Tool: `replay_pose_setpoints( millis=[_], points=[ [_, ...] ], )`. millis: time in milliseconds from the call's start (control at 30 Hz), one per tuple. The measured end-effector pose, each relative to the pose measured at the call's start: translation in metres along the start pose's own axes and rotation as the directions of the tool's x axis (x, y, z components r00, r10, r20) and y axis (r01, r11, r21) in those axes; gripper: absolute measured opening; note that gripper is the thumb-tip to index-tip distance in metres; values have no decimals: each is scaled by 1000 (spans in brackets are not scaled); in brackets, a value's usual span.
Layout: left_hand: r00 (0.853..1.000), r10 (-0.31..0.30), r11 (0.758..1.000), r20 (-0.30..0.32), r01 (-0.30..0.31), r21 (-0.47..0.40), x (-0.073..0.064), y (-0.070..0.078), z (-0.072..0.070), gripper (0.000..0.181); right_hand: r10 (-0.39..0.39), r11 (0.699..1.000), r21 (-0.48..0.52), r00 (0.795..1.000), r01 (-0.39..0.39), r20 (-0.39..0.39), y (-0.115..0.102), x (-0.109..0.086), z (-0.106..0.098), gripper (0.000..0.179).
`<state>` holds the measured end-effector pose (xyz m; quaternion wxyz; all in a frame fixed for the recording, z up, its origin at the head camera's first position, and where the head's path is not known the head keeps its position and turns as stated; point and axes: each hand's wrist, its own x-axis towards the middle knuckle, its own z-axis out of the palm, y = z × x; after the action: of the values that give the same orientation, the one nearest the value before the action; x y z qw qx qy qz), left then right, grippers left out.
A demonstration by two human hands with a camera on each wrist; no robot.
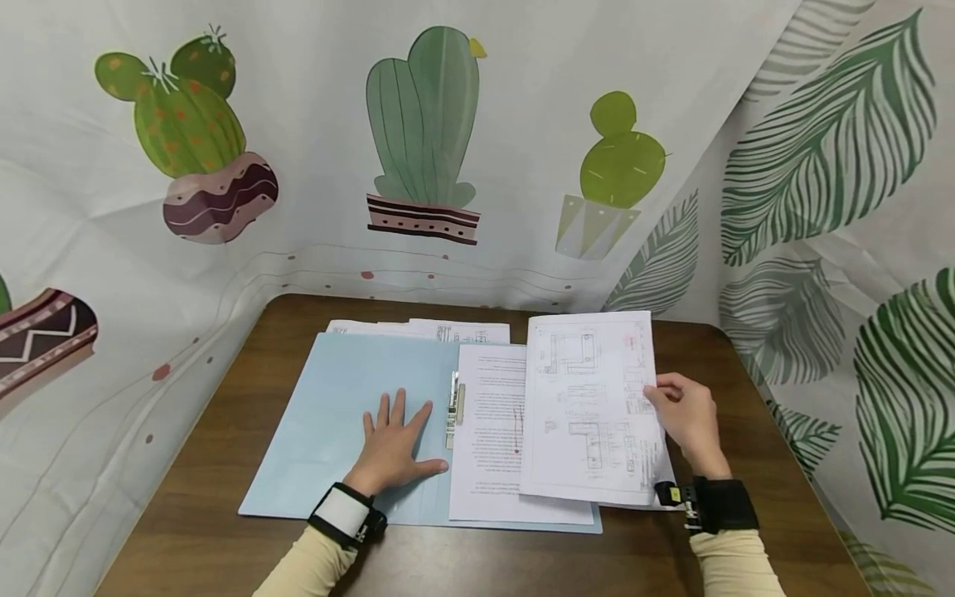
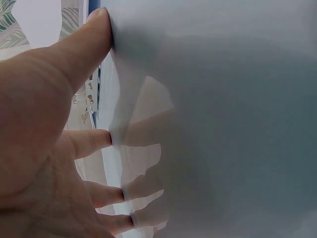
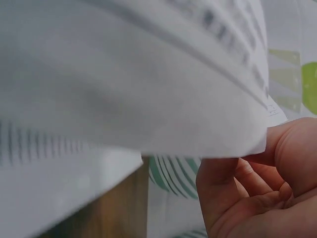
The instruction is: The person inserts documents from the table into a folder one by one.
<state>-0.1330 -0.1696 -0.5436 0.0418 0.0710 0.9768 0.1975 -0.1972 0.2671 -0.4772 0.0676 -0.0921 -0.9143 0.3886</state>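
Note:
A light blue folder (image 1: 321, 414) lies spread out on the table, with a metal clip (image 1: 453, 414) along its fold. My left hand (image 1: 391, 452) presses on the bare left cover, its fingers straight and spread. In the left wrist view those fingertips (image 2: 101, 138) touch the glossy cover. A printed text page (image 1: 485, 464) lies on the folder's right side. Over its right part is a sheet with technical drawings (image 1: 585, 406). My right hand (image 1: 688, 419) pinches the right edge of that sheet between thumb and fingers. The sheet bends close to the camera in the right wrist view.
More printed papers (image 1: 458, 330) stick out behind the folder's top edge. The brown wooden table (image 1: 216, 464) shows on both sides and in front. Behind it hangs a white cloth (image 1: 313, 166) printed with cacti and leaves.

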Motion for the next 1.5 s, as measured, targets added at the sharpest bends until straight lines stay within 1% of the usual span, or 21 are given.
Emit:
replay_pose_setpoints(
  millis=[233, 533, 700, 933, 1367, 1500],
  points=[
    [1000, 0, 1000, -2, 0, -2, 0, 1, 0, 100, -18, 999, 31, 999, 17, 49, -3, -2, 23, 27],
    [1000, 6, 1000, -9, -6, -10, -2, 2, -1, 99, -16, 999, 41, 994, 12, 104, -8, -4, 43, 27],
    [1000, 11, 1000, -17, -11, -1, 0, 1, -1, 100, -4, 999, 36, 993, 0, 118, -10, -6, 52, 26],
    [1000, 3, 1000, -4, -3, 4, 2, -1, 1, 101, -33, 999, 46, 991, 27, 132, -13, -8, 64, 24],
    [1000, 4, 1000, -15, -4, 5, 2, -3, 2, 101, -37, 999, 21, 990, 34, 134, -23, -14, 84, 22],
    [1000, 1, 1000, -14, 0, 6, 3, -3, 3, 101, -39, 999, 29, 990, 36, 138, -26, -15, 88, 22]
  ],
)
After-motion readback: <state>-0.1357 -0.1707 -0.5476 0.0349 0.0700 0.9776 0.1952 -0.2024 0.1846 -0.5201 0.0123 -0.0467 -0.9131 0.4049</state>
